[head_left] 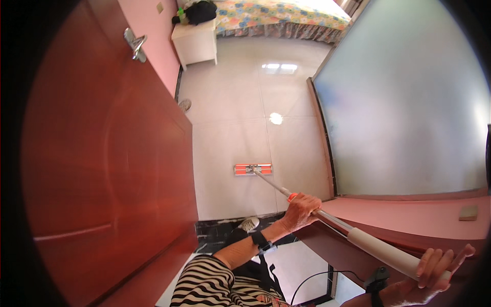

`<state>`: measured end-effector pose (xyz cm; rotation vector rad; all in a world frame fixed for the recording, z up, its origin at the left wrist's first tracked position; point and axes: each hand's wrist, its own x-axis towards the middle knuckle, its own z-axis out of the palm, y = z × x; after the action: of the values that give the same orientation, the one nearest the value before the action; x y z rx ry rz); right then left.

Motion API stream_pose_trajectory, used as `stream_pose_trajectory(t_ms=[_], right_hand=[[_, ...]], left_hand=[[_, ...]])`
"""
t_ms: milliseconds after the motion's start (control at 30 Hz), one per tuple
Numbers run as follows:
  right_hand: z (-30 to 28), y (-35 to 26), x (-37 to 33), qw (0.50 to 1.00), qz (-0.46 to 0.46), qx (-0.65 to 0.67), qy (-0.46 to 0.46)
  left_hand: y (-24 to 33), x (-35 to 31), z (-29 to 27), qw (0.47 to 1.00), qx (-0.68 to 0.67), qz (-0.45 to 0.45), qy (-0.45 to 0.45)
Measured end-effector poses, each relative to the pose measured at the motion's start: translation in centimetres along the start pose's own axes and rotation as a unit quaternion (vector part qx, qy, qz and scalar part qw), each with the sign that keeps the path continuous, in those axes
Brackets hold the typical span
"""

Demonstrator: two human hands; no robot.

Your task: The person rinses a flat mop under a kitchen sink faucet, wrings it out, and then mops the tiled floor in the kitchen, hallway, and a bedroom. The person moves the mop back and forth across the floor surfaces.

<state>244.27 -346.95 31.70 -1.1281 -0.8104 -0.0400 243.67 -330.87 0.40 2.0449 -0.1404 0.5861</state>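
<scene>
A flat mop with an orange-and-grey rectangular head [253, 170] rests on the pale tiled floor, its pole slanting up toward the lower right. Midway along that metal pole, just behind an orange collar, my left hand [302, 212] is closed around it. My right hand [434, 271] holds the far end of the thick white grip [386, 250], fingers curled over it and one finger sticking out. Both wrists wear a dark strap with a device. My striped left sleeve [202, 279] shows at the bottom.
A reddish-brown door [107, 153] with a metal handle [135, 45] stands at the left. On the right is a frosted glass panel [404, 102]. A white nightstand [195, 43] and a floral bed [281, 13] are at the far end. Below lies a black threshold strip [212, 233] beside my shoe [249, 224].
</scene>
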Motion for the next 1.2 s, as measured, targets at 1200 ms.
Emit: stream_pose_trajectory(t_ms=[1200], right_hand=[[0.3,-8.3,-30.6,0.974,0.155,-0.146,-0.072]], left_hand=[[4.5,-26.0,-0.9,0.99,0.11,-0.078,0.035]])
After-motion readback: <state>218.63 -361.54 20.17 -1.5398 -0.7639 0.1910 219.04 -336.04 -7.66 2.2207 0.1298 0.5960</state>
